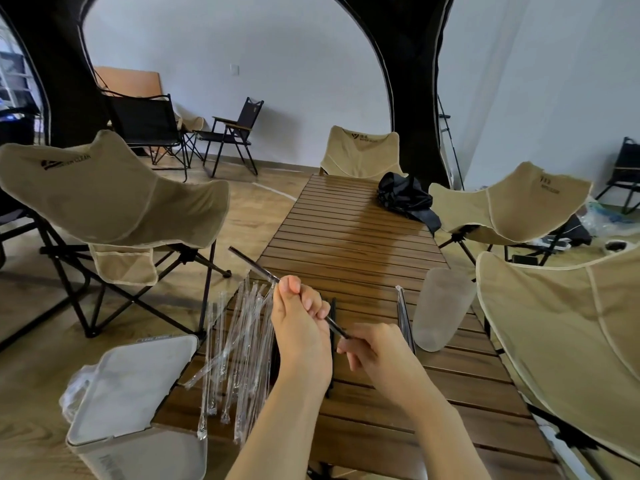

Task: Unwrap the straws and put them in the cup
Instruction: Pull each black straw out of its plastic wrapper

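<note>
As left hand, right hand grip straw — cup near

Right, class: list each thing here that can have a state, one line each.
left hand, grips the dark straw
right hand, pinches its near end
dark straw, held tilted above the table
cup, upright, no straws visible inside
clear wrappers, loose at the table's left edge
bin, lid closed

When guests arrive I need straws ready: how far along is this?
Done: the clear wrappers heaped at left look empty, and bare dark straws lie on the table. In hand: left hand and right hand grip one dark straw. Left: the frosted cup seems to hold none yet; wrapped straws lie beside it.
</note>
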A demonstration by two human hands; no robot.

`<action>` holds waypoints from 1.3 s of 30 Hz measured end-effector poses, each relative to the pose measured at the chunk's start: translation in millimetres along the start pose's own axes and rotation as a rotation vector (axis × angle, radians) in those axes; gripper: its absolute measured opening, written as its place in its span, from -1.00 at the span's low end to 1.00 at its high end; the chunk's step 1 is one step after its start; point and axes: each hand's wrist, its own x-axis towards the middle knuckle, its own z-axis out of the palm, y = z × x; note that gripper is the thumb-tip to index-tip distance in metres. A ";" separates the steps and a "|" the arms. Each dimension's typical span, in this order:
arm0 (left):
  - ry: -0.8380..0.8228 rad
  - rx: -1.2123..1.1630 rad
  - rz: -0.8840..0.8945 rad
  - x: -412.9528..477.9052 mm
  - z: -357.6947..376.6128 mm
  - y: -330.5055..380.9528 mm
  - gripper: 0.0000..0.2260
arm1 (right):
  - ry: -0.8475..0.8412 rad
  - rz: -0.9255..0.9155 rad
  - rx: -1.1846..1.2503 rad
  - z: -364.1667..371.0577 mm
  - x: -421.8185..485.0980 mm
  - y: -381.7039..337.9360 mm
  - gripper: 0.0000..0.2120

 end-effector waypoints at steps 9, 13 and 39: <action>-0.161 0.292 0.235 -13.1 17.0 0.5 -0.70 | 0.003 -0.017 0.060 0.2 3.3 -7.8 -0.80; -0.012 0.130 0.098 1.2 -5.1 4.2 -0.70 | -0.076 0.074 0.078 -8.9 0.4 0.6 -0.83; 0.067 0.253 0.105 17.1 -34.0 26.7 -0.82 | -0.025 0.066 0.157 -5.9 6.7 17.1 -0.85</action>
